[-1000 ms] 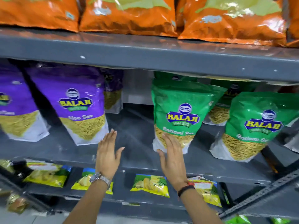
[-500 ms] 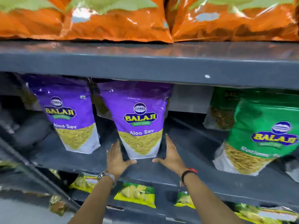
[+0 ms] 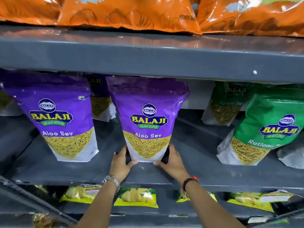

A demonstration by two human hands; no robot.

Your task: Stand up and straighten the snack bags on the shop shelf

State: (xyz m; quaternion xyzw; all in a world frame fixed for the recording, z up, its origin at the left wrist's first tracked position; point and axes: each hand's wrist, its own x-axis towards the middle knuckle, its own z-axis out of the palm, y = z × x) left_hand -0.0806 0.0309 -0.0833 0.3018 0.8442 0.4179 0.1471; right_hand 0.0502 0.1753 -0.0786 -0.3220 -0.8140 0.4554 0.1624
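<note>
Since half a second ago both hands closed in on the centre purple bag: palms were spread just short of its base, now they clamp the bottom corners. View also slid a bit left and nearer

left hand [image 3: 120,163]: fingers wrapped round the bag's lower-left corner, thumb under the bottom edge, metal watch [image 3: 111,180] on the wrist
right hand [image 3: 171,162]: mirrors it on the lower-right corner, thumb tip at the bottom seam, black band [image 3: 189,181] on the wrist
Both are gripping the bag, pressing inward from either side

centre Aloo Sev bag [image 3: 148,119]: upright on the grey shelf [image 3: 197,171], base near the front edge, top just under the shelf board above, facing forward

second Aloo Sev bag [image 3: 62,122] to its left, also standing, tilted slightly, apart from the held one. Another purple bag [image 3: 101,102] behind, between the two

Right side: green Ratlami Sev bag [image 3: 266,129] leaning left, well apart from the hands; one more green bag [image 3: 227,102] further back

Above: orange bags [image 3: 131,14] on the upper shelf
Below: yellow-green packets [image 3: 136,197] lying flat on the lower shelf
</note>
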